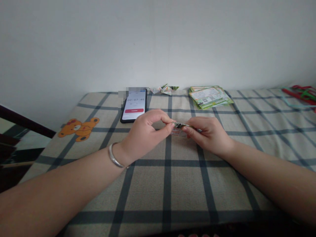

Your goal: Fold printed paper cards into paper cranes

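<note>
Between my two hands, just above the checked tablecloth (153, 191), is a small folded piece of printed paper (179, 125), green, white and dark. My left hand (150, 128), with a silver bangle at the wrist, pinches its left end between thumb and fingers. On the other end, my right hand (207, 131) grips it, thumb toward me. A pale printed part hangs below the strip. Fingertips hide much of the paper, so its full shape is unclear.
A phone (134, 107) showing a timer lies behind my left hand. Folded paper pieces (164, 89) sit by the wall. Green printed leaflets (209, 98) are stacked back right. A bear-shaped cutout (79, 129) lies left; red items (301, 94) lie far right.
</note>
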The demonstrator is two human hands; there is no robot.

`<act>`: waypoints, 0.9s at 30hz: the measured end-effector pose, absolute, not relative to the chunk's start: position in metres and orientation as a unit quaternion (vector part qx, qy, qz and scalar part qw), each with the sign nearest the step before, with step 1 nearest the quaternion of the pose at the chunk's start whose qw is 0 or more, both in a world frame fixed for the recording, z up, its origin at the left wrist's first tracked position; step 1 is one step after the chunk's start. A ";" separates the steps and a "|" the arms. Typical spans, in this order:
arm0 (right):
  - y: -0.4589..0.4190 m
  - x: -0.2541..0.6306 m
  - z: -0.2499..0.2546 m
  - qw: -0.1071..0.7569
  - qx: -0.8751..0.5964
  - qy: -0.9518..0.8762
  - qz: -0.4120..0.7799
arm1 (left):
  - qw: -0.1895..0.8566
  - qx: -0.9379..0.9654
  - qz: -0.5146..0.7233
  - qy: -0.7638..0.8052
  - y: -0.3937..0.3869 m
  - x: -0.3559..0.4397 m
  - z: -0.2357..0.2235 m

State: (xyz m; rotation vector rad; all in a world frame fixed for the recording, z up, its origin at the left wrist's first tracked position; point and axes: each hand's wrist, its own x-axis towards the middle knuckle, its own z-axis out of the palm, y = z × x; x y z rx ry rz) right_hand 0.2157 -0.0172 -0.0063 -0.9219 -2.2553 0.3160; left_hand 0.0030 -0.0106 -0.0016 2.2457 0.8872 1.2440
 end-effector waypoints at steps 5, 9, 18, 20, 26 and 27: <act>-0.016 0.216 -0.007 0.331 -0.350 -0.868 0.120 | 0.218 0.805 0.449 0.319 -0.010 0.003 -0.002; -0.016 0.216 -0.007 0.332 -0.346 -0.869 0.120 | 0.235 0.804 0.446 0.316 -0.010 0.003 -0.001; -0.016 0.218 -0.007 0.325 -0.338 -0.873 0.132 | 0.269 0.809 0.428 0.299 -0.006 0.000 -0.004; -0.015 0.219 -0.006 0.313 -0.341 -0.878 0.118 | 0.209 0.830 0.427 0.292 -0.006 0.000 -0.002; -0.012 0.222 -0.009 0.295 -0.357 -0.885 0.053 | 0.113 0.853 0.411 0.300 -0.007 0.000 0.001; -0.011 0.222 -0.009 0.300 -0.360 -0.882 0.048 | 0.112 0.852 0.411 0.304 -0.006 0.000 0.001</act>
